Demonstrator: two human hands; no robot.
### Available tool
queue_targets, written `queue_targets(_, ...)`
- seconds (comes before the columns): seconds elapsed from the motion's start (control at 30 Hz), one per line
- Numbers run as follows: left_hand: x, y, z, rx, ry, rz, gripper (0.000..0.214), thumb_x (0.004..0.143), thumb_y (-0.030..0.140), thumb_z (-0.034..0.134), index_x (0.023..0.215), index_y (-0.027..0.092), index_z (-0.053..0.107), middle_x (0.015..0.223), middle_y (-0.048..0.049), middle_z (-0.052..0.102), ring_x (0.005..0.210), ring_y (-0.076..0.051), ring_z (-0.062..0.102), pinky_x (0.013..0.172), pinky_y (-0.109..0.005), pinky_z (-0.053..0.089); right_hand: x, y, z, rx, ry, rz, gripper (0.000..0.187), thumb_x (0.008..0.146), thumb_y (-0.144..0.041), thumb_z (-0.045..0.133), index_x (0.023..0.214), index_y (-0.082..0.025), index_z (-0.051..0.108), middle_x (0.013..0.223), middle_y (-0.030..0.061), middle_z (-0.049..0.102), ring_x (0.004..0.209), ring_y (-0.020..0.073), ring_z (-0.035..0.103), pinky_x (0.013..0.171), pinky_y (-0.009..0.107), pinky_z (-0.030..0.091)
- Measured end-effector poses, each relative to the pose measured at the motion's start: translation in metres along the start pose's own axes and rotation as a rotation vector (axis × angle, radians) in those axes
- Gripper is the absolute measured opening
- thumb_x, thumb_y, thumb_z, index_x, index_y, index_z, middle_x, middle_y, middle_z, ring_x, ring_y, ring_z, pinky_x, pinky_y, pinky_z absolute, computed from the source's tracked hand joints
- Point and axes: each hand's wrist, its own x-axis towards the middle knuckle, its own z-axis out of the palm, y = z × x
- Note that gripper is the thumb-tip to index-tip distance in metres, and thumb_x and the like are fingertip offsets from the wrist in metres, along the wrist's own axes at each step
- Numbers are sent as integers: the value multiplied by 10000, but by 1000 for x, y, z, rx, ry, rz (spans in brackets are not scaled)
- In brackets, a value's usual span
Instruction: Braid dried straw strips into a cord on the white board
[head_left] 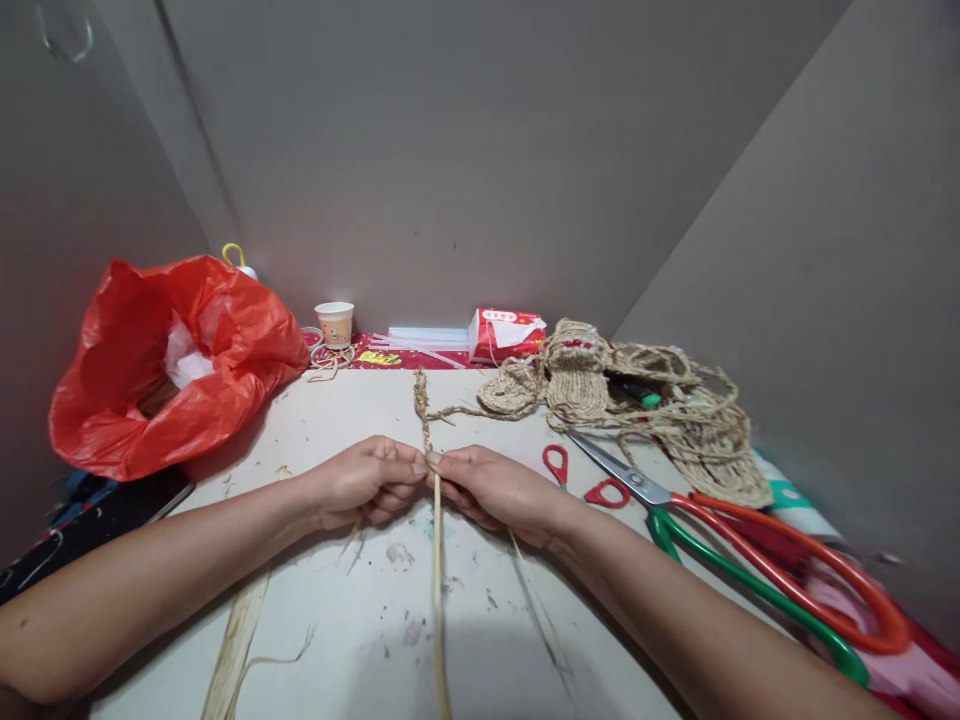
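Observation:
A short straw braid (424,410) runs from the back of the white table toward me. At its near end my left hand (386,480) and my right hand (472,485) meet, each with fingers closed on the straw strands. Between them one pale strand (439,600) comes straight down toward me. Thinner strands (536,600) hang below my right hand, and a few thin ends show under my left. The fingertips partly cover where the strands cross. Under my left forearm lies a flat strip of dry straw (236,640).
Large scissors (637,485) with red and green handles and small red-handled scissors (592,492) lie at right, near woven straw pieces (577,385). A red plastic bag (262,330) stands at left. Behind are a paper cup (335,325), a tissue pack (487,335) and white sticks (427,337).

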Motion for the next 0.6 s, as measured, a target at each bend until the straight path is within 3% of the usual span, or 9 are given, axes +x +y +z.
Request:
queue_targets(0.2, -4, 12, -4, 209, 25, -74, 185, 827, 335, 542, 777, 157, 529, 478, 94, 238, 409, -51, 146, 371, -192, 112, -2, -1, 0, -1, 44, -89, 344, 795, -353, 525, 510, -189, 427, 386, -109, 256, 342, 41, 144, 345, 215, 86)
queue_targets(0.33, -22, 32, -8, 443, 125, -111, 239, 808, 392, 538, 751, 160, 519, 502, 85, 276, 413, -49, 186, 393, -194, 146, 1, 2, -1, 19, 52, -108, 401, 821, -350, 487, 474, -211, 341, 357, -104, 253, 304, 42, 170, 322, 213, 94)
queue_targets(0.47, -68, 51, -21, 869, 352, -124, 274, 828, 406, 471, 733, 157, 536, 546, 46, 415, 455, -65, 322, 453, -197, 245, 3, 6, -2, 43, -2, -93, 416, 842, -376, 457, 482, -212, 329, 362, -102, 268, 294, 37, 170, 307, 195, 110)
queue_targets(0.6, -121, 46, -34, 1359, 726, -70, 229, 816, 337, 443, 678, 166, 510, 586, 9, 497, 528, -99, 399, 519, -225, 287, 5, 8, -5, 74, -76, -65, 421, 827, -406, 493, 494, -210, 328, 377, -105, 264, 310, 33, 161, 302, 180, 126)
